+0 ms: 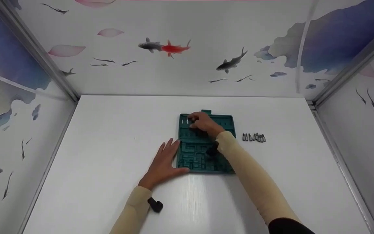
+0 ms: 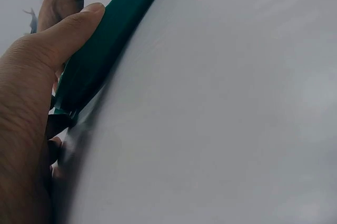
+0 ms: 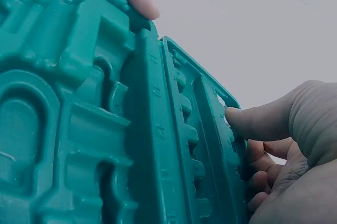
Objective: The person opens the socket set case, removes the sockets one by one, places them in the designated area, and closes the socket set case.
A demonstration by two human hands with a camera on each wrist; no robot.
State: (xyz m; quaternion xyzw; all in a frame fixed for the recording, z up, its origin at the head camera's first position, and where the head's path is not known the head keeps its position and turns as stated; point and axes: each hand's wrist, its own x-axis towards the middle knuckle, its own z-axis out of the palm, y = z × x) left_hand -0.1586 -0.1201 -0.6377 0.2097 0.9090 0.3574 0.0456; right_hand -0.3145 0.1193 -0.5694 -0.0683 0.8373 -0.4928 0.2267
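Note:
A green plastic tool case (image 1: 193, 142) lies unfolded on the white table, with moulded recesses in both halves. My left hand (image 1: 163, 162) rests at its left side, fingers spread and straight; in the left wrist view the thumb (image 2: 84, 21) touches the case's outer wall. My right hand (image 1: 205, 123) is over the upper left of the far half. Its thumb (image 3: 255, 121) presses near a small silvery piece (image 3: 221, 100) in a slot row, with the other fingers bent beyond. Whether they pinch anything is hidden. A small light-coloured piece (image 1: 182, 122) stands in a slot beside that hand.
Several small dark metal pieces, like bits or sockets (image 1: 253, 137), lie in a row right of the case. The white table (image 1: 109, 146) is enclosed by panels (image 1: 187, 74) printed with fish and petals, at the back and both sides.

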